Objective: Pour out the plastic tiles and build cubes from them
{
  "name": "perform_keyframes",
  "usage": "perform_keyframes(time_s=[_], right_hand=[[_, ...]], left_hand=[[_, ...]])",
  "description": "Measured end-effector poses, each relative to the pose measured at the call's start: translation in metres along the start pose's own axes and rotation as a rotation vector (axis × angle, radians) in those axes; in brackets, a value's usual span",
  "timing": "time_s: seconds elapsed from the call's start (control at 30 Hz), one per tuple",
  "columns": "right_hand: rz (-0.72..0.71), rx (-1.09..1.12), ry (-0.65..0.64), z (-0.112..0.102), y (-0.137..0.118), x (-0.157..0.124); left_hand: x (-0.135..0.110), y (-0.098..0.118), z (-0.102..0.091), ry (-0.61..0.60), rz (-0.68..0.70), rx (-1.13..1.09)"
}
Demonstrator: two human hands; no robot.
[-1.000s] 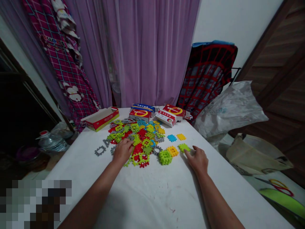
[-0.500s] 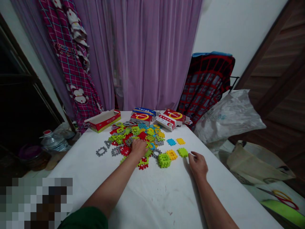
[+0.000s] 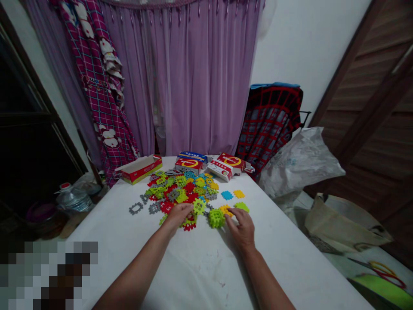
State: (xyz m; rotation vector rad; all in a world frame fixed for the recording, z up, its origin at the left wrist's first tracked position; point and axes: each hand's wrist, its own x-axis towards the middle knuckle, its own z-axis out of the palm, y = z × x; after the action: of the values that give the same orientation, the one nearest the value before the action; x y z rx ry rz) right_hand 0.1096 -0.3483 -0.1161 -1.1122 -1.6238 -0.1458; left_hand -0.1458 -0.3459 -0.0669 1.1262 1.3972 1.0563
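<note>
Purple curtains (image 3: 200, 86) hang behind the desk (image 3: 193, 267); I see the left hand (image 3: 179, 214) pinching one green tile (image 3: 199, 206), the right hand (image 3: 241, 226) (slightly parted) near the yellow block (image 3: 225, 209).

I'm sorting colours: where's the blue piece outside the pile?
The blue piece lies right of the pile in the head view, just left of a flat yellow piece.

The heaped toothed pieces (image 3: 181, 196) are showing smooth, faintly glossy plastic; the far boxes (image 3: 189, 165) are looking like shiny printed card; the far purple curtain (image 3: 200, 86) is hanging in matt cloth. On the right, the translucent bag (image 3: 300, 159) is gleaming as crinkled plastic; the slatted panel (image 3: 364, 86) is resembling brown wood.
</note>
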Motion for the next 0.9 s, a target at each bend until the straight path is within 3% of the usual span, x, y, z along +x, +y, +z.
perform_keyframes(time_s=[0.13,0.27,0.6,0.73,0.9], right_hand=[[-0.116,0.003,-0.091,0.002,-0.028,-0.006],[-0.137,-0.016,-0.144,-0.002,-0.036,-0.013],[-0.098,-0.059,-0.075,-0.003,-0.039,-0.014],[0.029,-0.163,-0.017,-0.002,-0.035,-0.013],[0.074,-0.266,-0.069,0.004,-0.035,-0.016]], left_hand=[[-0.012,-0.001,0.016,-0.095,-0.063,-0.022],[-0.017,-0.001,0.027,-0.128,-0.083,0.009],[-0.019,0.001,0.040,-0.114,-0.030,0.005],[-0.020,0.002,0.034,0.003,0.014,0.006],[-0.023,-0.012,0.014,0.185,0.090,-0.027]])
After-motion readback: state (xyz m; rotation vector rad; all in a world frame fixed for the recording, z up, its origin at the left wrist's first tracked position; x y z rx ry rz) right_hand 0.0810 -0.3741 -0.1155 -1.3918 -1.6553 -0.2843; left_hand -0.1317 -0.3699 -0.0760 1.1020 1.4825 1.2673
